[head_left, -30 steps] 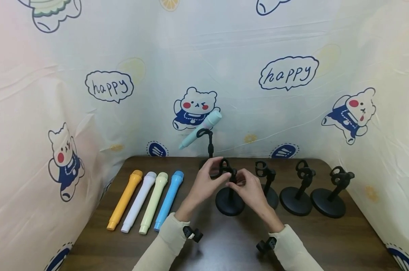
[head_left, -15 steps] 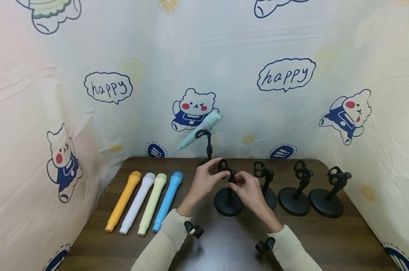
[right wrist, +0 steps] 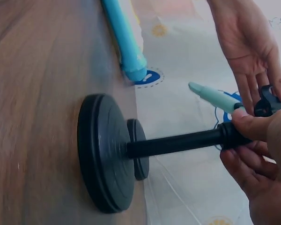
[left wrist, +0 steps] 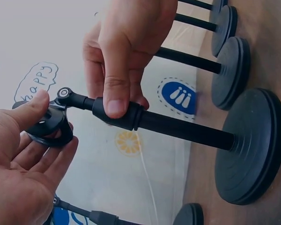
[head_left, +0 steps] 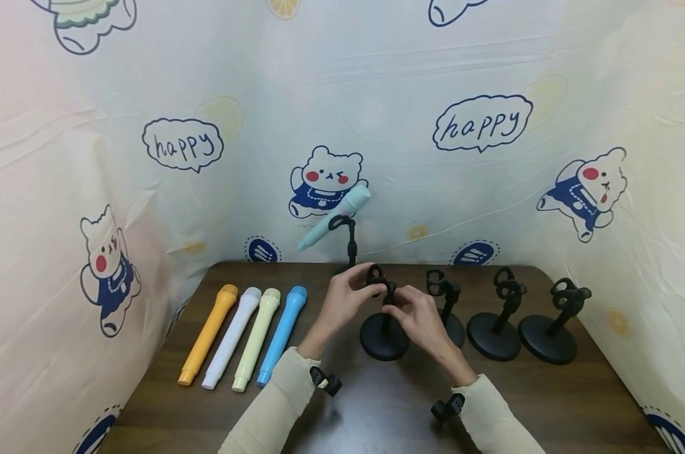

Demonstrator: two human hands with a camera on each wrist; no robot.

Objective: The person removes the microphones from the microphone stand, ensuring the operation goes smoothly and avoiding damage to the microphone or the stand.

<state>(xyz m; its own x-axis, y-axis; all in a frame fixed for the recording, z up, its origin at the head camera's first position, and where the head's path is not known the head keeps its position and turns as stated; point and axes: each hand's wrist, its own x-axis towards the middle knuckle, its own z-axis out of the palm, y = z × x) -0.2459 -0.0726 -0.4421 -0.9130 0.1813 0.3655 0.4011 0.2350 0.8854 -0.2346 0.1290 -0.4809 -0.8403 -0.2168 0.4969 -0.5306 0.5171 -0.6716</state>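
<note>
A black microphone stand (head_left: pixel 384 340) with a round base stands upright on the table between both hands. My left hand (head_left: pixel 340 302) pinches the clip (left wrist: pixel 61 131) at its top between thumb and fingers. My right hand (head_left: pixel 421 318) grips the collar (left wrist: pixel 117 115) on the stand's pole, thumb on one side and fingers behind. Behind them, another stand (head_left: pixel 351 243) bears a mint-green toy microphone (head_left: pixel 336 217), tilted in its clip. In the right wrist view, part of the held clip is hidden by my fingers.
Left on the table (head_left: pixel 342 416), orange (head_left: pixel 208 334), white (head_left: pixel 232 337), pale green (head_left: pixel 257 340) and blue (head_left: pixel 282 334) toy microphones lie in a row. To the right are three more black stands, the nearest one (head_left: pixel 452 325) close to my right hand. A printed cloth (head_left: pixel 399 75) hangs behind.
Both hands stay at the same stand with almost the same grip. My right hand's fingers have shifted slightly at the collar. The other stands and microphones have not moved.
</note>
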